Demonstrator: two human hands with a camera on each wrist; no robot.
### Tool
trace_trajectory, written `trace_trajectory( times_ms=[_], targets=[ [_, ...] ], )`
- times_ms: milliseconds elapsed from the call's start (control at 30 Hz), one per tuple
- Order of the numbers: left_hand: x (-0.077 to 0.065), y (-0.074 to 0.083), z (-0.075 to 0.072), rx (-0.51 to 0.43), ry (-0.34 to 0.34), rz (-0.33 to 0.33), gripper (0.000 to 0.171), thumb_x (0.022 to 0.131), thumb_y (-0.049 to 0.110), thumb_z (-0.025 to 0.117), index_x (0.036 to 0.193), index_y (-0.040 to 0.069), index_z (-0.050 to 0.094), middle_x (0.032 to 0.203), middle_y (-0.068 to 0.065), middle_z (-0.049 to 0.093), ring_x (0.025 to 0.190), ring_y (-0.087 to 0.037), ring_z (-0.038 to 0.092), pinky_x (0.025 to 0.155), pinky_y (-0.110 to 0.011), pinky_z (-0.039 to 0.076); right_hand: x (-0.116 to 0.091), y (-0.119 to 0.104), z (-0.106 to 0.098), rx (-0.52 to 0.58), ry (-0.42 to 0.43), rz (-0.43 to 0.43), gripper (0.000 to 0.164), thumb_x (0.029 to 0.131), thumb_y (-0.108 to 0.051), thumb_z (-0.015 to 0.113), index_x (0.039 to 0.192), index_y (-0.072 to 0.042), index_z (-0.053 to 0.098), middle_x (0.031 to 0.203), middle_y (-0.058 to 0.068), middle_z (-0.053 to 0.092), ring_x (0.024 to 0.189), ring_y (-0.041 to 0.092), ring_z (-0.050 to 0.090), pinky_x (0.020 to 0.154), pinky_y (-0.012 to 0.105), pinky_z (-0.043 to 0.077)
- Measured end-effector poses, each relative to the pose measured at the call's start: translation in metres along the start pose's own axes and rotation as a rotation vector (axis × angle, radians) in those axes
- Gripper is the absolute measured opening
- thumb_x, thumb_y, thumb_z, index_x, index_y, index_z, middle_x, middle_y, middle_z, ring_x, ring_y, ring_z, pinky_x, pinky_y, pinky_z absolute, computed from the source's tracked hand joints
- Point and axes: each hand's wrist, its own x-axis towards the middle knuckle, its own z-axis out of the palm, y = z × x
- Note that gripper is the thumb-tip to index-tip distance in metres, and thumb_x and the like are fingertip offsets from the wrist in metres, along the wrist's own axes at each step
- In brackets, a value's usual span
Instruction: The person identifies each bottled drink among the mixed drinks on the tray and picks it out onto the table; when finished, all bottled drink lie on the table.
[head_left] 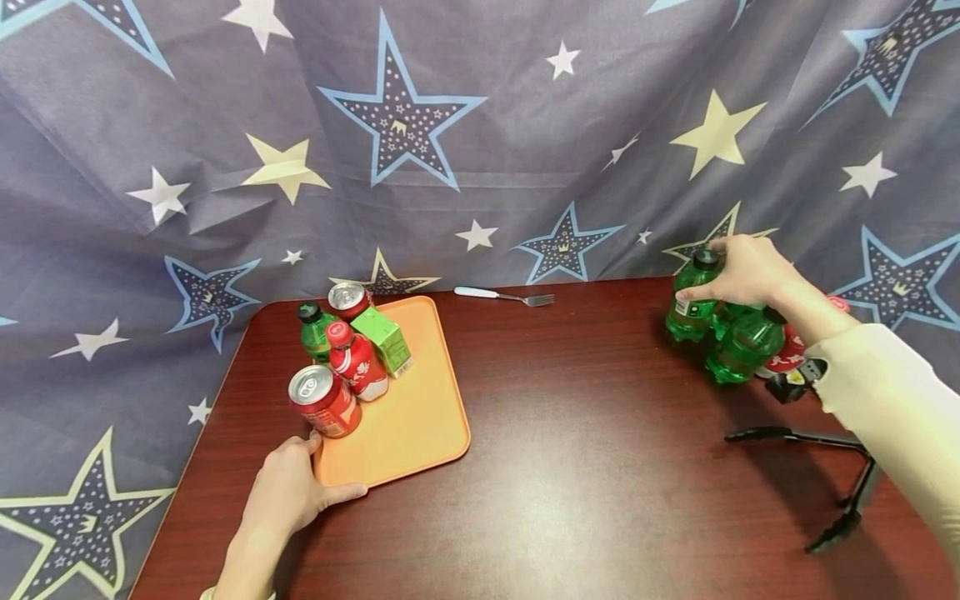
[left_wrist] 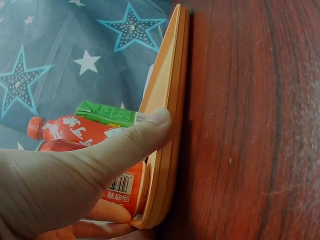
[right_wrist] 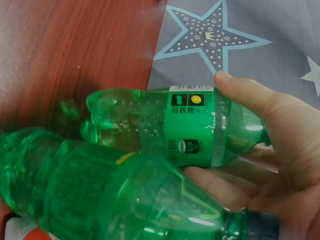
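Observation:
At the back right, my right hand (head_left: 750, 268) grips a green plastic soda bottle (head_left: 692, 296) by its upper part, thumb on one side and fingers on the other. The bottle stands nearly upright, and its label (right_wrist: 190, 130) shows in the right wrist view. Right beside it is another green bottle (head_left: 746, 346) with a dark cap. My left hand (head_left: 288, 487) holds the near left corner of an orange tray (head_left: 420, 433), its thumb along the front rim. On the tray are a red soda can (head_left: 326, 404), a red bottle (head_left: 360, 362) and a green drink carton (head_left: 382, 340).
A green bottle (head_left: 317, 333) and another red can (head_left: 349, 300) stand at the tray's far left. A fork (head_left: 502, 296) lies by the curtain (head_left: 465, 217). Under my right forearm are black-tipped tongs (head_left: 847, 467), a small black item (head_left: 791, 385) and a red bottle (head_left: 787, 354).

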Motion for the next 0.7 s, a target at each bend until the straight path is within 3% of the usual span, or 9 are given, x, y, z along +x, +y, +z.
trace_trajectory(
  times_ms=[533, 700],
  targets=[
    [0.0001, 0.0009, 0.0004, 0.001, 0.015, 0.01, 0.105, 0.062, 0.062, 0.098, 0.13, -0.011, 0.065, 0.102, -0.026, 0.07, 0.095, -0.046, 0.069, 0.089, -0.063, 0.056, 0.0056, 0.0101, 0.0027, -0.065, -0.065, -0.021, 0.099, 0.076, -0.06, 0.091, 0.139, 0.01, 0.059, 0.133, 0.043, 0.061, 0.125, 0.066, 0.054, 0.101, 0.072, 0.048],
    [-0.0002, 0.0015, -0.0004, 0.0, 0.011, 0.003, 0.105, 0.062, 0.061, 0.098, 0.131, -0.011, 0.065, 0.102, -0.026, 0.07, 0.096, -0.047, 0.069, 0.09, -0.063, 0.056, 0.0057, 0.0106, 0.004, -0.062, -0.056, -0.042, 0.085, 0.074, -0.057, 0.093, 0.129, 0.003, 0.069, 0.125, 0.038, 0.067, 0.119, 0.063, 0.059, 0.097, 0.07, 0.051]
  ],
)
